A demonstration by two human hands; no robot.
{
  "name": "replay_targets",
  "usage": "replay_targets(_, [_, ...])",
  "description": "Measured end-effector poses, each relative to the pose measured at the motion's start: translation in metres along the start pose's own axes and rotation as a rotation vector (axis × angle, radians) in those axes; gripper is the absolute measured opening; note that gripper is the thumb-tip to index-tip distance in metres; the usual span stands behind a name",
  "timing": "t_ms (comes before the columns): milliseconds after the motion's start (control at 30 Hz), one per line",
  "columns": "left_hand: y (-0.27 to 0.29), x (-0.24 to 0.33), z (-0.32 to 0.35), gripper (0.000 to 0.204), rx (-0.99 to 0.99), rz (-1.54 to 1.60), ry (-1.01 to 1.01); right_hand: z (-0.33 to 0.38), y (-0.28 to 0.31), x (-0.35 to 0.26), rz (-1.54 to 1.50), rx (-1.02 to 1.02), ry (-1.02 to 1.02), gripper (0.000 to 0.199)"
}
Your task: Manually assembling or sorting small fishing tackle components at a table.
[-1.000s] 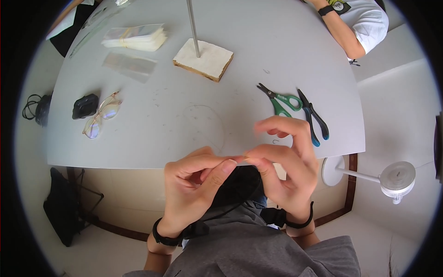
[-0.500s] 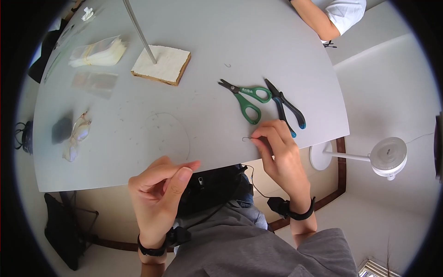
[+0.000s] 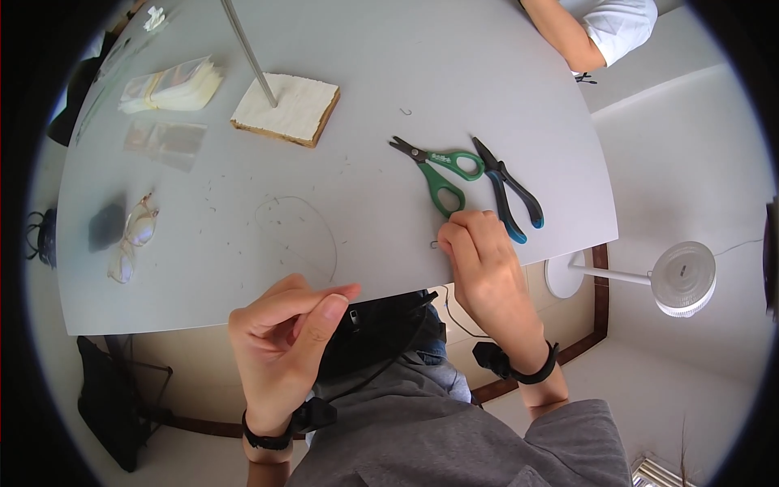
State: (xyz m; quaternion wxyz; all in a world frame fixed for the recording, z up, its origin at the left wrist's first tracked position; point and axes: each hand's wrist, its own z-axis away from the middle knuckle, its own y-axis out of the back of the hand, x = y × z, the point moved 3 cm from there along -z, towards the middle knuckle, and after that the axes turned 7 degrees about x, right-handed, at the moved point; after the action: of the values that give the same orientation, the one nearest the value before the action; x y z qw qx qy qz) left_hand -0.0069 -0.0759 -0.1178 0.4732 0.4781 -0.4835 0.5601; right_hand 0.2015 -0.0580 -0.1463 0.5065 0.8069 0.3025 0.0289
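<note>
My right hand [image 3: 485,258] is closed in a pinch at the table's front edge. From its fingertips peeks a small bent fish hook [image 3: 433,244], mostly hidden by the fingers. My left hand [image 3: 284,337] is also pinched, thumb against forefinger, over the edge. A thin clear line [image 3: 335,243] lies in a wide loop on the table and runs to the left fingers, which seem to hold it. Another hook [image 3: 406,111] lies farther off. Just beyond the right hand are green-handled scissors [image 3: 438,174] and black-and-blue pliers [image 3: 507,191].
A metal rod [image 3: 250,55] stands on a white-topped wooden block [image 3: 284,105]. To the left are banded plastic bags [image 3: 172,85], a flat clear bag [image 3: 166,144], glasses [image 3: 134,237] and scattered clippings. Another person's arm [image 3: 568,36] rests at the far right. A white fan [image 3: 683,276] stands beyond the table.
My right hand has turned more palm-down and its fingers have closed farther over the hook, so less of it shows. The left hand has barely shifted. The view has moved slightly.
</note>
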Motion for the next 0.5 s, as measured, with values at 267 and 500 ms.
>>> replay_targets(267, [-0.0008,-0.0059,-0.0004,0.009,0.008,0.014,-0.003,-0.0012,-0.0014,-0.0014,0.057,-0.032,0.033,0.027])
replay_targets(500, [-0.0005,-0.0046,-0.0008,0.010,0.001,-0.034,0.028,0.0036,-0.0017,0.0005,-0.002,0.043,0.004,0.027])
